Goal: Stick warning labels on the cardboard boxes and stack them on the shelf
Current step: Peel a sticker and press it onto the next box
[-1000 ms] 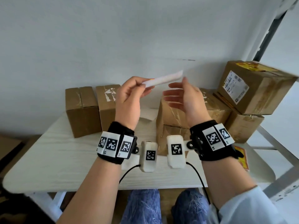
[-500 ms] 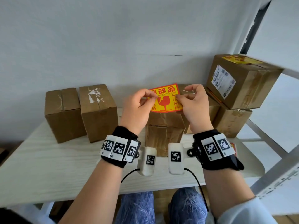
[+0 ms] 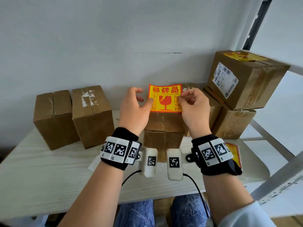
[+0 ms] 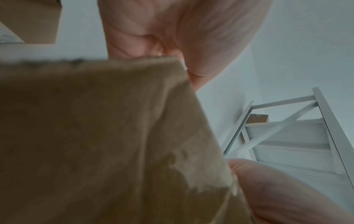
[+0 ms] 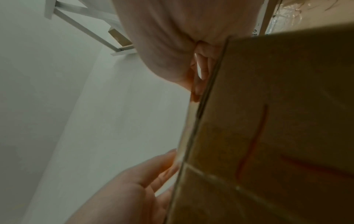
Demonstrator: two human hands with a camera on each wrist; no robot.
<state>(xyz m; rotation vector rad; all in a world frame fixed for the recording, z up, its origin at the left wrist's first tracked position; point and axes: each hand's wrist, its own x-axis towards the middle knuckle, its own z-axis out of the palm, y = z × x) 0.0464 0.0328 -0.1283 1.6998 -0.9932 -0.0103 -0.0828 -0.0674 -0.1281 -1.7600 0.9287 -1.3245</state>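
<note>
A yellow and red warning label (image 3: pixel 165 98) with a broken-glass symbol hangs face up just above the top of the middle cardboard box (image 3: pixel 164 126). My left hand (image 3: pixel 147 99) pinches its left edge, the thumb on top and the other fingers loosely curled. The label's right edge is pinched by thumb and forefinger of my right hand (image 3: pixel 181 97). Whether the label touches the box I cannot tell. Both wrist views are filled by the blurred brown box (image 4: pixel 95 136) (image 5: pixel 268 136) close to the palms.
Two plain boxes (image 3: pixel 54 115) (image 3: pixel 92 112) stand at the table's back left. On the shelf at the right, a labelled box (image 3: pixel 246 76) sits on another box (image 3: pixel 234 123). More labels (image 3: pixel 234 152) lie by my right wrist. The white table (image 3: pixel 41 169) ends just past my forearms.
A second ago my left hand held the label up showing its white side. Both hands have since taken it, turned it printed side up and lowered it over the middle box.
</note>
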